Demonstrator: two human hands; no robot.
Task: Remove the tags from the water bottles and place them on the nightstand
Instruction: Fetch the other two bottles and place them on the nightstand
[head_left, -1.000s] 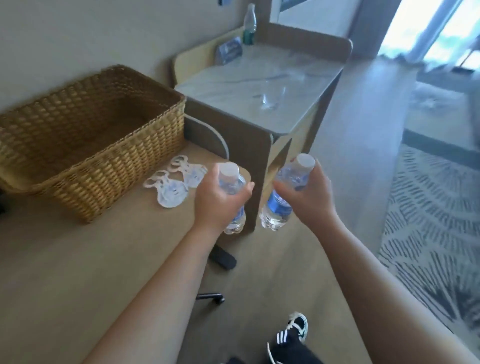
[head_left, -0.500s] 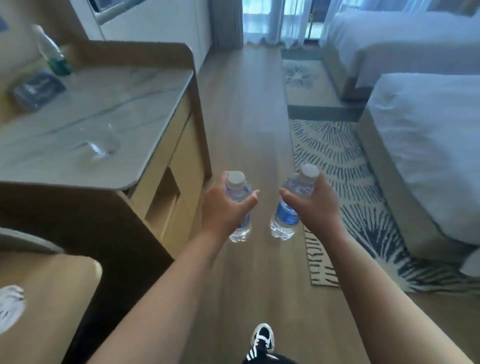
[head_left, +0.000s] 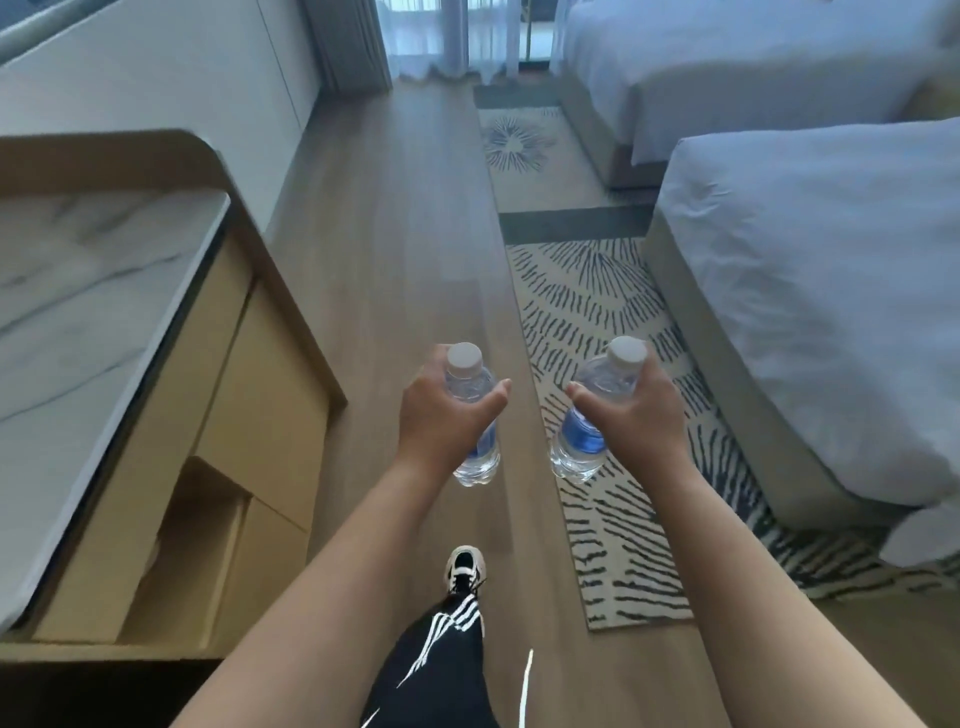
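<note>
One capped water bottle (head_left: 474, 415) is gripped in the left hand (head_left: 445, 415) and another bottle (head_left: 589, 415) in the right hand (head_left: 631, 410), both held upright above the floor (head_left: 395, 260). Blue labels are seen; their print is illegible.

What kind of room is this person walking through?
Most likely a hotel room: two white-made beds side by side, a patterned rug alongside them, and a marble-topped built-in desk.

left hand (head_left: 447, 415) hides its bottle's (head_left: 475, 457) label, marble counter (head_left: 78, 312) cut off left, blurred
</note>
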